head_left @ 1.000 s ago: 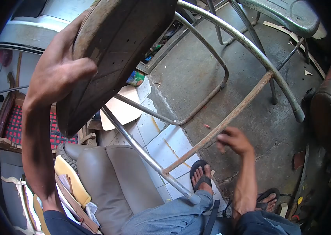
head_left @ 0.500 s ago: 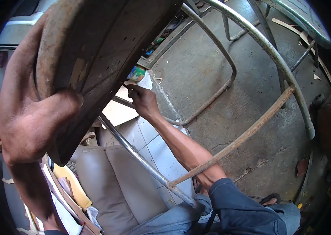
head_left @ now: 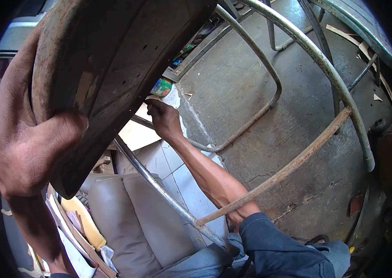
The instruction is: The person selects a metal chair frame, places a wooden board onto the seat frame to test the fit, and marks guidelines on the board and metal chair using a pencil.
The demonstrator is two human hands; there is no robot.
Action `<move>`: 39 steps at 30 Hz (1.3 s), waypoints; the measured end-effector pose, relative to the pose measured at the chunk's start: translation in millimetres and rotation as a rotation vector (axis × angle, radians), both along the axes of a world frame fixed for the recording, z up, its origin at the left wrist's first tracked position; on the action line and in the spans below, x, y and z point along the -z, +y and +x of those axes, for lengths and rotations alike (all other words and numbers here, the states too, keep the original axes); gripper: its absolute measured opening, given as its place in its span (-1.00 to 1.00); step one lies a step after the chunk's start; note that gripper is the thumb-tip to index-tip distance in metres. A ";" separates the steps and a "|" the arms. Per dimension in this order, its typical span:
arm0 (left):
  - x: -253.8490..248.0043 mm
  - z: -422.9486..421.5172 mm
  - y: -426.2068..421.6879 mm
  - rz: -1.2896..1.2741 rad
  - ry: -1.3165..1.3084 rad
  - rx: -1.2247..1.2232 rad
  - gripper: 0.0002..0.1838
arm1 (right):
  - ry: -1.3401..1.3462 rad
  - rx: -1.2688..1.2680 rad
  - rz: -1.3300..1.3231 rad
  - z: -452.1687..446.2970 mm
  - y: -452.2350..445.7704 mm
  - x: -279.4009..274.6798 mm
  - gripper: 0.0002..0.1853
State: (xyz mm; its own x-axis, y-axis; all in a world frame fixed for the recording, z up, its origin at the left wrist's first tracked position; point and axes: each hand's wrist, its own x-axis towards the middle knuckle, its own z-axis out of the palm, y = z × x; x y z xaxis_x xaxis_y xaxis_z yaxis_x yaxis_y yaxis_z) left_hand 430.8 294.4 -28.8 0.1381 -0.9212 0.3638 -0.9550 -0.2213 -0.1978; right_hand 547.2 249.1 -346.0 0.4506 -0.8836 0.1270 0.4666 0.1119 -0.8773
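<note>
A dark, worn panel (head_left: 126, 60) with a rusty rim is tilted at the upper left, joined to a chair frame of metal tubes (head_left: 293, 32). My left hand (head_left: 43, 148) is wrapped round the panel's left edge, thumb on its face. Under the panel's right edge is my right hand (head_left: 162, 116), its fingers closed in a pinch; what they hold is too small and hidden to make out. My right forearm passes behind the rusty crossbar (head_left: 275, 178).
A grey cushioned seat (head_left: 131, 222) is at the lower left beside papers and yellow foam (head_left: 82, 222). Another metal chair (head_left: 358, 28) stands at the upper right. Wood strips (head_left: 344, 34) and scraps lie on the concrete floor (head_left: 233, 78).
My right hand has moved up and left from beside the crossbar to the panel's edge. The panel, with my left hand on it, appears closer and further left in view.
</note>
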 end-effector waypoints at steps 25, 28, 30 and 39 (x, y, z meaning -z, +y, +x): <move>-18.4 16.2 -0.3 0.029 0.021 -0.008 0.15 | 0.004 0.165 -0.019 17.4 10.2 -1.7 -0.72; -13.1 13.3 -1.2 0.031 0.041 -0.007 0.17 | 0.036 0.174 -0.080 17.8 10.0 -1.2 -0.72; -13.5 13.8 -0.8 -0.005 0.100 -0.009 0.18 | 0.034 0.230 -0.096 17.1 8.3 -2.2 -0.74; -14.0 14.2 -1.4 0.058 0.002 0.006 0.18 | 0.055 0.238 -0.109 16.9 10.6 -5.6 -0.73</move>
